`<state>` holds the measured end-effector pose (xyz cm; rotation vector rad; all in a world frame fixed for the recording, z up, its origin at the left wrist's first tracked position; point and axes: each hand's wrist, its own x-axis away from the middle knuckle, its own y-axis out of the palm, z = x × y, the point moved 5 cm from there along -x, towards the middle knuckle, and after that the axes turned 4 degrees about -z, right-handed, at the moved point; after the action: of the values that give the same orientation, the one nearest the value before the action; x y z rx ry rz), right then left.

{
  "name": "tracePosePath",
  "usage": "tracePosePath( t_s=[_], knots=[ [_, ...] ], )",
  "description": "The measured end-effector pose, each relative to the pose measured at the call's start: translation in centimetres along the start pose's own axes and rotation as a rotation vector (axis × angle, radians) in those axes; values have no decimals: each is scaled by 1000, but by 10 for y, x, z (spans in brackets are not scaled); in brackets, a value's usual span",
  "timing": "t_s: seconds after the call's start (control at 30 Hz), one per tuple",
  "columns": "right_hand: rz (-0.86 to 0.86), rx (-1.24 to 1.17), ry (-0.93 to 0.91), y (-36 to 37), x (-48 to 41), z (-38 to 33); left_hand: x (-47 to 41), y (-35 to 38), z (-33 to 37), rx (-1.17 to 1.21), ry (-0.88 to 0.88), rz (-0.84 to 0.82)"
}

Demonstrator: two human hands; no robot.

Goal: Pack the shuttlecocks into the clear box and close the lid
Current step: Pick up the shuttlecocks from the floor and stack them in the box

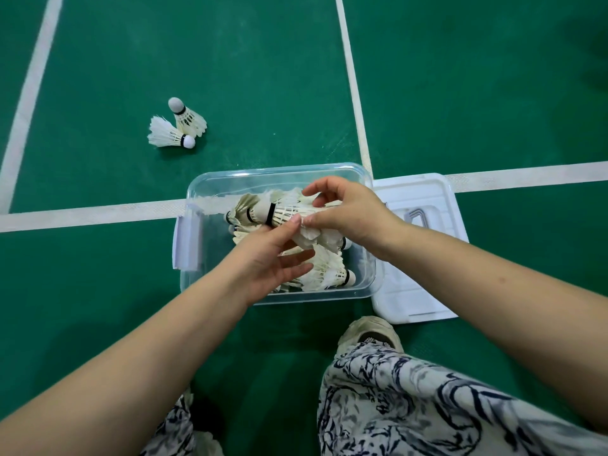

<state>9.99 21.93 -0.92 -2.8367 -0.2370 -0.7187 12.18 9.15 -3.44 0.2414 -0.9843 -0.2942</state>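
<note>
Over the box [273, 169], right hand [345, 212] and left hand [269, 255] both have fingers clamped on the skirt of one shuttlecock [283, 213], axis crosswise, cork pointing left, while two strays [189, 120] lie on the floor [98, 77], nearer the left.

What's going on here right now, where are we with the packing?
A person holds one shuttlecock over the clear box, left hand and right hand both pinching its feathers. The box already holds a pile of others. Two loose shuttlecocks lie on the floor beyond it, and the lid lies beside the box, not yet on.
</note>
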Motion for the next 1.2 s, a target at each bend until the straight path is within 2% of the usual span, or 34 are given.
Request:
tracePosePath(
  t_s=[0.13, 0.23, 0.3, 0.4, 0.47, 0.53, 0.63, 0.73, 0.87, 0.93, 1.1, 1.2],
  knots=[
    [-22, -5, 14, 0, -2, 2, -2, -5, 4, 131, 101, 73],
    [-18, 23, 30, -3, -3, 5, -1, -21, 19, 54, 256, 164],
    [-21, 84, 52, -5, -3, 7, 2, -35, 31, -246, 380, 277],
    [-46, 131, 41, -4, -3, 3, 10, -40, 50, -970, 552, 492],
    [-82, 169, 9, 0, -4, -1, 14, -29, 50, -1242, 644, 449],
    [-111, 259, -17, 5, -3, -3, 15, -22, 43, -1364, 691, 374],
    [-112, 361, -30, 9, -2, 0, 15, -21, 39, -1406, 705, 346],
    [-100, 380, -13, 8, -3, 4, 11, -24, 42, -1334, 634, 305],
    [-85, 391, -12, 6, -5, 5, 5, -40, 51, -772, 481, 227],
    [-94, 386, -23, 6, -5, 4, 4, -47, 53, -640, 431, 222],
    [48, 450, -42, -8, -9, 4, 7, -60, 62, -894, 389, 297],
    [127, 457, -43, -18, -13, 5, 7, -55, 55, -992, 323, 230]
  ],
)
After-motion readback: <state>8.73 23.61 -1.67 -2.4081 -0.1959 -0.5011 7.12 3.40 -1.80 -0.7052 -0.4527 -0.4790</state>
